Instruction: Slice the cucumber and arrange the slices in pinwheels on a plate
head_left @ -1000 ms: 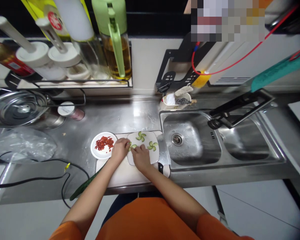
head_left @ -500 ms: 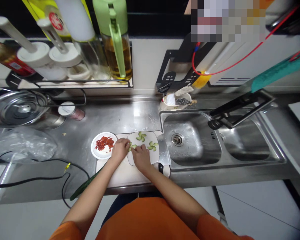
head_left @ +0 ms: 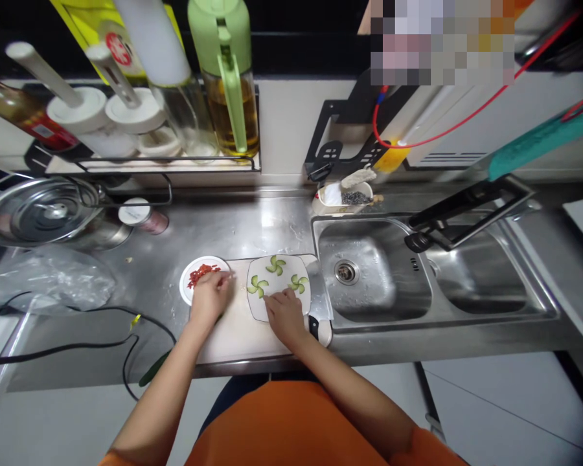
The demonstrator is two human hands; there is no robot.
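Observation:
My left hand (head_left: 210,296) is over the right side of a round white plate (head_left: 185,294) of chopped red pieces (head_left: 202,274); its fingertips are smeared by motion, so I cannot tell whether they hold anything. Resting at the lower part of a squarish white plate (head_left: 258,312), my right hand (head_left: 285,316) has its fingers apart, the index finger just below a pinwheel of green cucumber slices (head_left: 257,286). Two more pinwheels lie on that plate, one at the top (head_left: 274,265) and one at the right (head_left: 298,283). Beneath is a pale cutting board (head_left: 233,330).
A knife (head_left: 323,294) lies on the board's right end, beside a double sink (head_left: 374,259). At the front left, a whole cucumber (head_left: 154,369) is partly hidden by my forearm. A plastic bag (head_left: 53,278), a cord (head_left: 102,312) and a lidded pot (head_left: 43,210) occupy the left.
My left hand has moved left from the squarish plate to the plate of red pieces. My right hand has shifted slightly right and down, uncovering the left pinwheel.

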